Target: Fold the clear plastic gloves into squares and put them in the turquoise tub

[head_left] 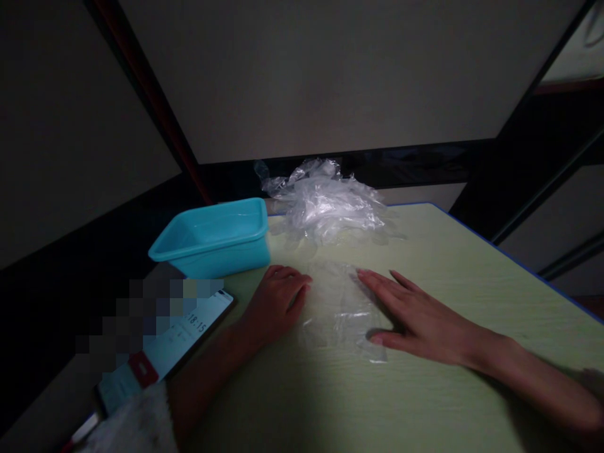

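Observation:
A thin, see-through disposable plastic glove (pixel 342 314) lies spread on the table between my hands; its outline is faint. My left hand (pixel 280 296) is at its upper left edge, fingers curled and thumb and forefinger closed together on the film. On the other side, my right hand (pixel 413 314) is open, fingers stretched out and thumb apart, with its fingertips touching the glove's right edge. Behind both hands sits a loose heap of crumpled clear plastic gloves (pixel 325 204).
A turquoise plastic basin (pixel 224 255) stands at the left edge of the table. Nearer to me, a lit phone (pixel 177 343) leans beside my left forearm, partly blurred out. The pale table (pixel 462 270) has a blue edge, and dark-framed panels (pixel 330 75) rise behind it.

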`<action>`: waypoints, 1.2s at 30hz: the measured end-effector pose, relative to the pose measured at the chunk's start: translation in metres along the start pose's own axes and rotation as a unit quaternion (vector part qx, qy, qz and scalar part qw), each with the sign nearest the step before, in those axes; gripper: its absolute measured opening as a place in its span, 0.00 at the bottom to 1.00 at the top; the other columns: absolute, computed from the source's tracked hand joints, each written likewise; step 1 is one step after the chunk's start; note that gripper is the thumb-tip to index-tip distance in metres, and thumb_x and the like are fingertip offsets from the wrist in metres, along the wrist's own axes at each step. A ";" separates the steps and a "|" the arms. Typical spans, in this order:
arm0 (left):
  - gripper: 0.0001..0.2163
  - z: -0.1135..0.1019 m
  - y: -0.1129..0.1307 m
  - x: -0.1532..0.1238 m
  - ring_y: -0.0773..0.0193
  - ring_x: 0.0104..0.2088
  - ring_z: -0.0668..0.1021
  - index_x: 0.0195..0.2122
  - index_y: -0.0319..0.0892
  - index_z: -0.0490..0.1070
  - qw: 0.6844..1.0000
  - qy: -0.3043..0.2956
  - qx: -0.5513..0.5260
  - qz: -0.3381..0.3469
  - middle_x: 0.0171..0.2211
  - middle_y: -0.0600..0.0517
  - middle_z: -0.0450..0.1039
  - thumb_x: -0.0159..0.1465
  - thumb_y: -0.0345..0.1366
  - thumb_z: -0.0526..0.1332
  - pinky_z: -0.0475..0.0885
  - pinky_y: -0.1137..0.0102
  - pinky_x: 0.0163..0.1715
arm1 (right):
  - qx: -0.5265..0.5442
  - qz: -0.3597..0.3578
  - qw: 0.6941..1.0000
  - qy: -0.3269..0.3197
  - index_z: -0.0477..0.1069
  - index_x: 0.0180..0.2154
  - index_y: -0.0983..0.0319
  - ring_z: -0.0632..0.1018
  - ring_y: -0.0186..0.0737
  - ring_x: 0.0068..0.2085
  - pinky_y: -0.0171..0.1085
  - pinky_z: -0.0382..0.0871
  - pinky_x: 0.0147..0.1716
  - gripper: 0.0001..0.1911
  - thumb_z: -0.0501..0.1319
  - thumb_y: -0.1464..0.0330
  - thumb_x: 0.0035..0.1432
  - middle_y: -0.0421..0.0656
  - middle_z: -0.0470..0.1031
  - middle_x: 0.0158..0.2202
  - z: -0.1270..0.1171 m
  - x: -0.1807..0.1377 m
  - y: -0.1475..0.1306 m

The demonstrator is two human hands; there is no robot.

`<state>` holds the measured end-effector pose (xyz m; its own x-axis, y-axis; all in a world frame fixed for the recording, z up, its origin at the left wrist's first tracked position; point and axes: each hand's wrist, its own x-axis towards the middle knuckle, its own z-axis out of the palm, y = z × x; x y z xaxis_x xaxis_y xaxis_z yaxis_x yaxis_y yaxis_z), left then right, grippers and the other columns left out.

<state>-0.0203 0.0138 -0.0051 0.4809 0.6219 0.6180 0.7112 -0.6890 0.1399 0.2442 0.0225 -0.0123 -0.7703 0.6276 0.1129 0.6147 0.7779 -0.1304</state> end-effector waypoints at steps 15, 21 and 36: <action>0.28 0.001 0.025 -0.002 0.56 0.63 0.51 0.61 0.29 0.49 0.949 -0.307 -0.062 0.011 0.63 0.38 0.46 0.64 0.40 0.53 0.51 0.59 0.60 | -0.039 0.006 0.999 -0.013 0.28 0.64 0.67 0.54 0.56 0.62 0.62 0.52 0.54 0.44 0.46 0.48 0.59 0.59 0.47 0.63 0.001 -0.005 0.003; 0.31 -0.004 0.026 0.000 0.54 0.64 0.45 0.62 0.32 0.45 0.922 -0.386 -0.029 -0.009 0.64 0.39 0.39 0.65 0.48 0.51 0.46 0.58 0.60 | -0.029 0.025 0.998 -0.044 0.38 0.63 0.70 0.51 0.56 0.62 0.60 0.49 0.56 0.44 0.45 0.46 0.58 0.60 0.44 0.63 -0.001 -0.005 0.001; 0.28 -0.004 0.026 0.004 0.54 0.63 0.50 0.61 0.31 0.49 0.960 -0.271 -0.046 -0.047 0.63 0.36 0.45 0.65 0.43 0.52 0.50 0.54 0.59 | 0.002 0.004 1.000 0.004 0.32 0.64 0.66 0.51 0.56 0.62 0.62 0.50 0.55 0.42 0.47 0.48 0.59 0.58 0.45 0.64 -0.005 -0.001 0.003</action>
<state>-0.0024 -0.0030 0.0037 0.6312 0.7678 0.1095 0.7281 -0.6353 0.2576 0.2479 0.0242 -0.0081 -0.7640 0.6342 0.1188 0.6202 0.7726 -0.1357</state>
